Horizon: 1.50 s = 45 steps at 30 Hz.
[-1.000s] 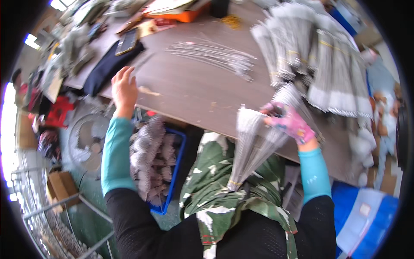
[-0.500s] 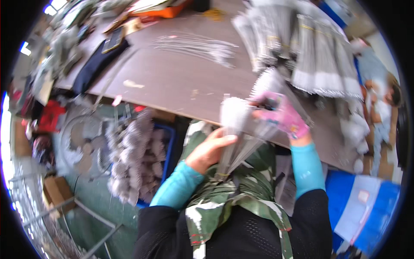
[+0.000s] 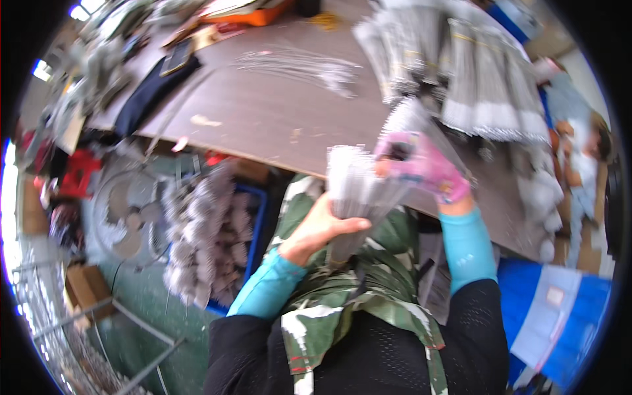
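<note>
A bundle of thin grey strands with white upper ends stands upright over my lap, its lower end against the camouflage apron. My left hand is closed round the bundle, its thumb lying across the front. My right hand, in a pink patterned glove with bare fingertips, is closed on strands at the bundle's upper right side. Motion smears its fingers a little. Just behind the glove, another sheaf of strands lies at the table edge, partly hidden by it.
On the brown table lie loose strands, tied bundles and a phone on dark cloth. A blue crate of white-tipped bundles and a fan stand left below. Another person is at far right.
The strands that fanned out from the bundle towards my right hand now lie closer to it. My right hand has shifted slightly left, and my left thumb reaches further across the bundle.
</note>
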### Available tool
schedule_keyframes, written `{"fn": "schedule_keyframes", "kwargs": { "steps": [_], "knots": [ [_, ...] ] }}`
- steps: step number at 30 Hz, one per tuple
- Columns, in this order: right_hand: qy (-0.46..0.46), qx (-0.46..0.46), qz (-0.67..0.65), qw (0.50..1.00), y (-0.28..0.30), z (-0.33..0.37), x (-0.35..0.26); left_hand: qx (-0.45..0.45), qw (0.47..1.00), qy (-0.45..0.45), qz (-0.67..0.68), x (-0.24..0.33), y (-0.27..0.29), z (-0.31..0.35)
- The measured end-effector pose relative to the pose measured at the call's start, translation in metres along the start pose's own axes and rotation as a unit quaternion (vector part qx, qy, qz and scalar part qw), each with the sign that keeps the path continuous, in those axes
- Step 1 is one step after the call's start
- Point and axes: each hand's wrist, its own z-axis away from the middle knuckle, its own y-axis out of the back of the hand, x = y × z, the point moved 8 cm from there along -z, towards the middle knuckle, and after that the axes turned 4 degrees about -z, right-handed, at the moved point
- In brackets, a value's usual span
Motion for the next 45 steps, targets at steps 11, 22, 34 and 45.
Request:
{"fn": "schedule_keyframes", "kwargs": {
  "steps": [11, 22, 34, 45],
  "knots": [
    [0.051, 0.057, -0.043, 0.996, 0.013, 0.017, 0.024, 0.013, 0.988, 0.03, 0.153, -0.036, 0.01, -0.014],
    [0.032, 0.06, -0.087, 0.994, 0.009, 0.021, 0.023, -0.007, 0.984, 0.031, 0.174, -0.039, 0.014, -0.016],
    [0.023, -0.004, -0.127, 0.992, 0.005, 0.031, 0.022, 0.011, 0.987, 0.035, 0.157, -0.037, 0.011, -0.019],
    [-0.01, 0.094, -0.118, 0.989, 0.037, 0.019, 0.006, 0.002, 0.998, 0.012, 0.065, -0.022, -0.007, -0.026]
  ]
}}
